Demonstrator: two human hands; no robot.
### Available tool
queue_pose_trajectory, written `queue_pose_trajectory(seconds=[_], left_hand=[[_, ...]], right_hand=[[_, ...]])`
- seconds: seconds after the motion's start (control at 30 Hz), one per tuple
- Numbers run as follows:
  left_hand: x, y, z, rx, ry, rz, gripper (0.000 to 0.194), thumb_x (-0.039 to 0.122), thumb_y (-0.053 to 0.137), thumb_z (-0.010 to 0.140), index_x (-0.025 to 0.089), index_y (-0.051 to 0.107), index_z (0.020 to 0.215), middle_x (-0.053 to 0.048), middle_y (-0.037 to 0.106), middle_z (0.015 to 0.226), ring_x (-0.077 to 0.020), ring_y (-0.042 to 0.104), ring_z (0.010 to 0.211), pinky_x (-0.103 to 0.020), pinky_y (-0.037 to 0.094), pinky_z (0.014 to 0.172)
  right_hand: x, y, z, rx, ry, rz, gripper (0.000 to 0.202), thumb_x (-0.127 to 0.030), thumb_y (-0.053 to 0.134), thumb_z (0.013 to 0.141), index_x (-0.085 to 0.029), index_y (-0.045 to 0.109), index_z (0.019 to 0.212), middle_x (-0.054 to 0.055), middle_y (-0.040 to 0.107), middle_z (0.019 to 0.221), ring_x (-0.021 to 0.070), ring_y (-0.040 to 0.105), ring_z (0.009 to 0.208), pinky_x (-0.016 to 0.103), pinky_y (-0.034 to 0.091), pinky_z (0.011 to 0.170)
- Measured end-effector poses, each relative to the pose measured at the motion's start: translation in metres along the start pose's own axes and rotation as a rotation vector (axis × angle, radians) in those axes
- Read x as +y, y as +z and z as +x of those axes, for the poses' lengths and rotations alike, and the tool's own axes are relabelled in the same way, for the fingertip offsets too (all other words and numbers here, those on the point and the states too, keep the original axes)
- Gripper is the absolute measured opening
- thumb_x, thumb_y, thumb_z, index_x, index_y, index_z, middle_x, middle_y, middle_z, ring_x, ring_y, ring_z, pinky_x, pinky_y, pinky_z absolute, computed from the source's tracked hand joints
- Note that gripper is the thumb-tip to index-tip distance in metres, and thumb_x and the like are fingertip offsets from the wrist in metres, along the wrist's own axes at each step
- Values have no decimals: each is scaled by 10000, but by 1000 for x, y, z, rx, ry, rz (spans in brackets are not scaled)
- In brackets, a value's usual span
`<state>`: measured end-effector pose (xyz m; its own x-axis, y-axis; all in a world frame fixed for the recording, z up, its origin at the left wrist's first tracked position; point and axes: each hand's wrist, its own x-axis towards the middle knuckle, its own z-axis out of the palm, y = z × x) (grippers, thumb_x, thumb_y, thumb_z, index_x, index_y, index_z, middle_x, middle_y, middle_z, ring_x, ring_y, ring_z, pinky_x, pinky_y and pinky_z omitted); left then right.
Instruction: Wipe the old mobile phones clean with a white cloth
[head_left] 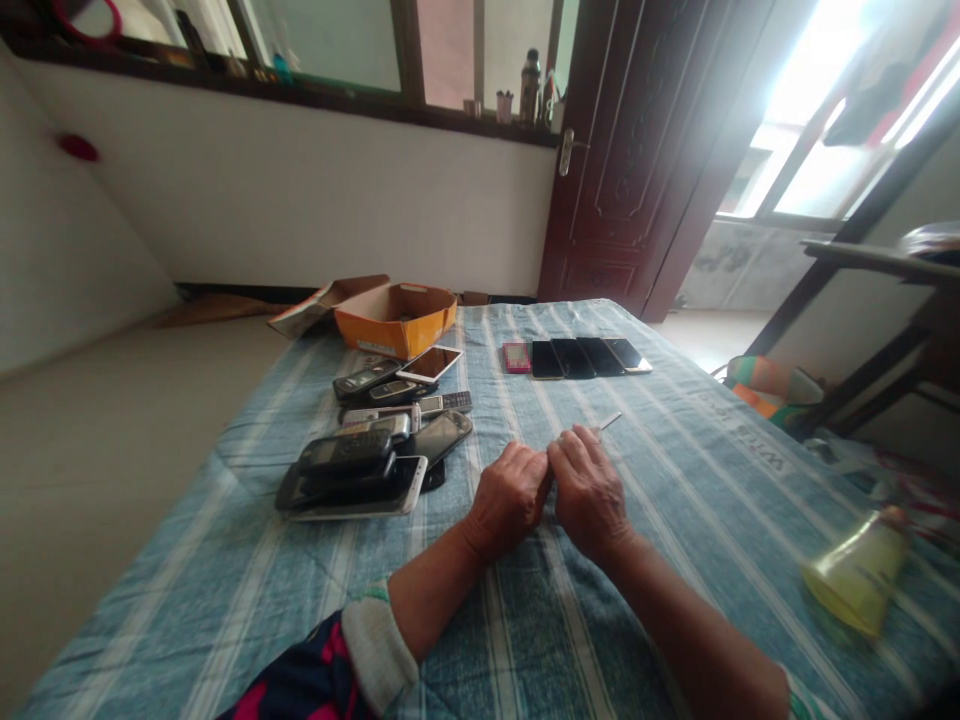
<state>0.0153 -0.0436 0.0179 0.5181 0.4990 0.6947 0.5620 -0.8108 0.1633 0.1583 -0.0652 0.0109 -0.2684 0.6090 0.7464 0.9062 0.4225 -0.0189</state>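
Observation:
My left hand (511, 498) and my right hand (589, 492) meet just above the striped blue cloth (517, 640), both with curled fingers. A thin, pale, stick-like piece (613, 421) pokes out beyond my right hand's fingers. Whatever my left hand grips is hidden behind its knuckles. Left of the hands lies a loose pile of old mobile phones, with a black phone (349, 452) on top and a silver-edged smartphone (409, 487) underneath. Farther off, a white phone (430, 364) lies by the pile. Several dark smartphones (574, 357) overlap in a row beside a small pink-framed device (517, 358).
An open orange cardboard box (397, 330) stands at the far left of the cloth. A yellow translucent container (859, 575) lies near the right edge. Beyond are a dark red door (622, 130) and a windowsill (337, 100) with bottles. Dark furniture (885, 340) stands at right.

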Motion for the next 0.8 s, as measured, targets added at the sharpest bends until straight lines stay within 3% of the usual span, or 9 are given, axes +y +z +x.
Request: queue_pose_trajectory(seconds=[0.2, 0.3, 0.4, 0.6, 0.8], left_hand=[[-8, 3, -2, -107, -17, -45, 200, 288, 435, 958, 173, 583, 889, -65, 642, 820, -212, 573, 805, -338, 504, 727], [-15, 4, -4, -194, -17, -73, 92, 233, 524, 905, 174, 590, 933, -68, 662, 904, -218, 586, 885, -339, 508, 789], [-18, 6, -5, -246, -32, -80, 119, 171, 539, 874, 181, 593, 979, -66, 664, 968, -217, 587, 948, -347, 505, 831], [-17, 15, 1, -260, -95, -29, 106, 169, 519, 889, 187, 607, 946, -63, 653, 979, -213, 585, 985, -374, 508, 857], [-19, 17, 2, -218, -52, -19, 154, 159, 457, 921, 184, 604, 957, -64, 672, 940, -204, 615, 939, -351, 520, 839]], right_hand=[[12, -8, 4, -11, 30, 147, 246, -89, 405, 881, -183, 631, 861, 93, 566, 911, 257, 481, 1067, 436, 449, 959], [24, -6, 3, 10, 51, 170, 277, -55, 388, 865, -176, 636, 888, 98, 561, 919, 256, 471, 1091, 422, 466, 938], [30, -4, 2, 29, 60, 186, 306, -36, 383, 850, -189, 645, 896, 88, 557, 918, 244, 481, 1088, 426, 463, 952], [30, -4, 2, 33, 59, 213, 308, -45, 386, 855, -189, 651, 915, 83, 563, 911, 232, 505, 1031, 402, 476, 914], [32, -4, 2, 76, 96, 286, 327, -26, 370, 828, -184, 640, 920, 79, 568, 909, 220, 522, 987, 373, 475, 880]])
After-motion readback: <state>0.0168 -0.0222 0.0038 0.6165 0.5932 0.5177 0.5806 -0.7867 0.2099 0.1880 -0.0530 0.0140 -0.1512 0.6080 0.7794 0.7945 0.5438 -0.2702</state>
